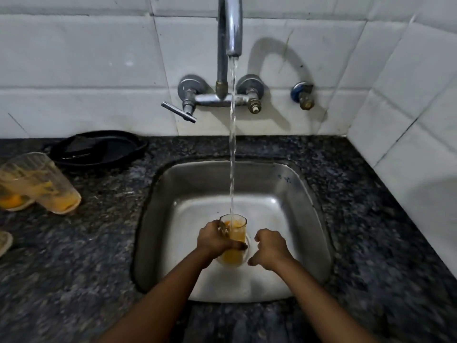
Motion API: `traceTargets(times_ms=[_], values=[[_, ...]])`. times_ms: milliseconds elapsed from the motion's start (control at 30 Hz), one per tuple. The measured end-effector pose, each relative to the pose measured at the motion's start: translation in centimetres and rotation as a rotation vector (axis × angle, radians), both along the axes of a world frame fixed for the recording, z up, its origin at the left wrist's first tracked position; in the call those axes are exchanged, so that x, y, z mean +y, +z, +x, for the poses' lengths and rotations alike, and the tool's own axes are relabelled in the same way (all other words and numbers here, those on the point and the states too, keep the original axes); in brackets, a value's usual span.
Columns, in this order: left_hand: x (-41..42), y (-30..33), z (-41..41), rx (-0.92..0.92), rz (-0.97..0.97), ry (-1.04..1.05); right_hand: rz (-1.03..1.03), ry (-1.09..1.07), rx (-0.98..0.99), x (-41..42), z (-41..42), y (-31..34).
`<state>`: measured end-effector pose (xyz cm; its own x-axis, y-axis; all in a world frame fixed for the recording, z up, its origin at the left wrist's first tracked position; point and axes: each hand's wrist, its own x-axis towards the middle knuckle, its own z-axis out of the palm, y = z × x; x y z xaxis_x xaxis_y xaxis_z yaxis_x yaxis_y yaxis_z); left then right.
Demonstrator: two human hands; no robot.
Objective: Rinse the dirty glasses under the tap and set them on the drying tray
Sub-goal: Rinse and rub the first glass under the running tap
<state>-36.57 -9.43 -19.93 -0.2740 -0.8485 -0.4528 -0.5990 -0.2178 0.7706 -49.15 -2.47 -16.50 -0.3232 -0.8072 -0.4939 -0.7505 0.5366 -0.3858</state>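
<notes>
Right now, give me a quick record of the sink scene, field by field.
tap: running, stream falls into the held glass
held glass: upright over the sink, orange residue and water inside
left hand: grips the held glass
right hand: beside the glass, holding nothing
dirty glasses: on the counter, left of the sink

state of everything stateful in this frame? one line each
tap: running
glass: upright under the stream, orange liquid inside
left hand: grips the glass
right hand: beside the glass, loosely curled, holds nothing
dirty glasses: on the counter, orange residue
sink: no standing water seen
</notes>
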Motion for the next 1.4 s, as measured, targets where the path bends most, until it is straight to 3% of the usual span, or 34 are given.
traceTargets(times_ms=[200,500,533,600,700,933,1000,1067,1133,1167,1200,1233,1333,1400], values=[[-0.6,1.7,0.0,0.171,0.052,-0.015,-0.016,-0.009,-0.195,-1.3,0.3,-0.7],[-2.2,5.4,1.5,0.586,0.324,-0.048,-0.35,-0.174,-0.391,-3.6,0.3,0.3],[-2.6,5.9,1.3,0.638,0.283,0.025,-0.37,-0.183,-0.364,-4.2,0.2,0.5],[-3.4,6.9,1.1,0.644,0.02,0.148,-0.398,-0.191,-0.293,-5.5,0.0,1.3],[-5.0,7.7,1.3,0.604,-0.341,0.063,-0.387,-0.148,-0.165,-7.6,-0.6,2.7],[-9.0,9.2,0.1,0.088,-0.418,-0.601,-0.544,0.098,0.09,-10.9,-2.4,5.3],[-9.7,9.7,-0.9,-0.254,-0.614,-0.862,-0.599,0.248,0.208,-11.4,-2.6,6.0],[-9.4,11.1,-1.7,-0.732,-0.835,-1.066,-0.62,0.384,0.316,-11.8,-2.7,6.7],[-9.0,11.5,-2.2,-0.953,-0.92,-1.122,-0.625,0.423,0.359,-12.1,-3.0,7.4],[-8.8,11.4,-2.5,-0.925,-0.907,-1.075,-0.633,0.429,0.375,-12.1,-3.3,7.7],[-8.7,11.0,-2.7,-0.784,-0.81,-0.965,-0.645,0.443,0.392,-12.1,-3.5,7.8],[-8.4,10.8,-2.9,-0.525,-0.593,-0.821,-0.657,0.46,0.405,-12.0,-3.7,7.9],[-7.7,11.2,-2.7,0.487,0.077,-0.455,-0.68,0.436,0.426,-11.3,-3.9,7.8],[-7.6,10.9,-2.3,0.856,0.345,-0.202,-0.661,0.41,0.496,-11.1,-4.1,8.0]])
